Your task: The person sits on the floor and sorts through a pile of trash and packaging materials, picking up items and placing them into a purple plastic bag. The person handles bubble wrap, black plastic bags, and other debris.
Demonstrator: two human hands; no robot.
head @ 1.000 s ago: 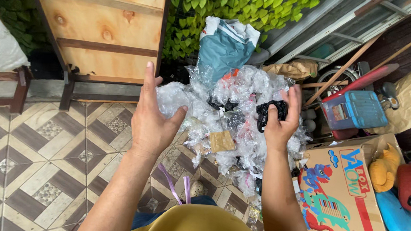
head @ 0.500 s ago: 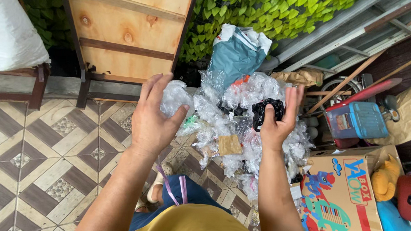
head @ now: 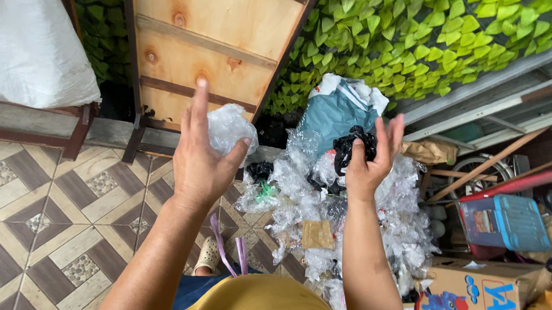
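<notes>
The left hand (head: 200, 160) grasps a crumpled clear plastic wad (head: 227, 128); the right hand (head: 369, 160) grasps a crumpled black plastic bag (head: 354, 146). Both are raised above a heap of clear plastic wrappers (head: 323, 220) on the patterned tile floor (head: 33, 224).

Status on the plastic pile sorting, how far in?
Early. Nothing looks sorted out so far. In hand: the left hand grips a crumpled clear plastic wad, the right hand a bunched black plastic bag, both lifted above the heap. Left: the big heap of clear plastic bags on the patterned tile floor looks mostly untouched.
</notes>
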